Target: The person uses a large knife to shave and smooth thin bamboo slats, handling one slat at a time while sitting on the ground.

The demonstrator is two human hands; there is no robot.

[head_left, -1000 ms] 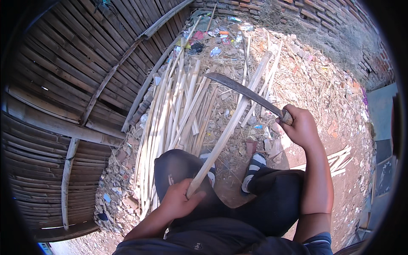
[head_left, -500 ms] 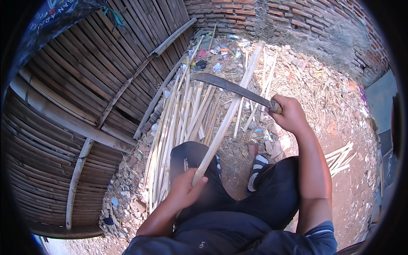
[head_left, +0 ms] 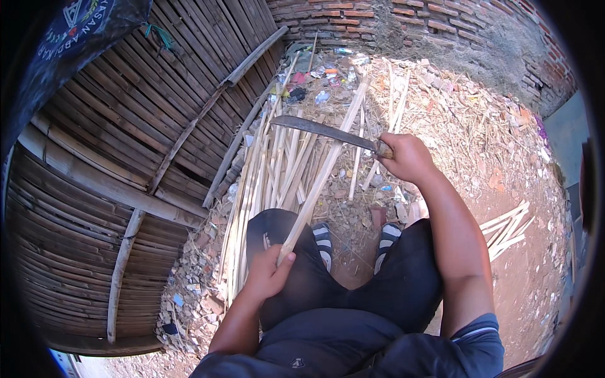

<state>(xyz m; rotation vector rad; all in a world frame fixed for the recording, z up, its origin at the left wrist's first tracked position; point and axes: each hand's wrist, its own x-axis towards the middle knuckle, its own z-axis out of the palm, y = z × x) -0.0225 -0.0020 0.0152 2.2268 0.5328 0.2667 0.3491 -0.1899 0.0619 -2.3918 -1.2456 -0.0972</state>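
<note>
The left hand's [head_left: 270,274] grip is closed round the near end of a pale strip [head_left: 316,188] slanting past the knee [head_left: 270,228], to steady it, I'd guess; the right hand [head_left: 406,156] clasps a machete [head_left: 328,131] crosswise over it

matt metal blade [head_left: 307,125], smooth wooden strip [head_left: 321,173], rough brick wall [head_left: 435,25]

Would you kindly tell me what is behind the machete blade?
Behind the machete blade runs the long strip in the left hand, showing on both sides; farther down lie loose strips. What the blade directly covers cannot be seen.
</note>
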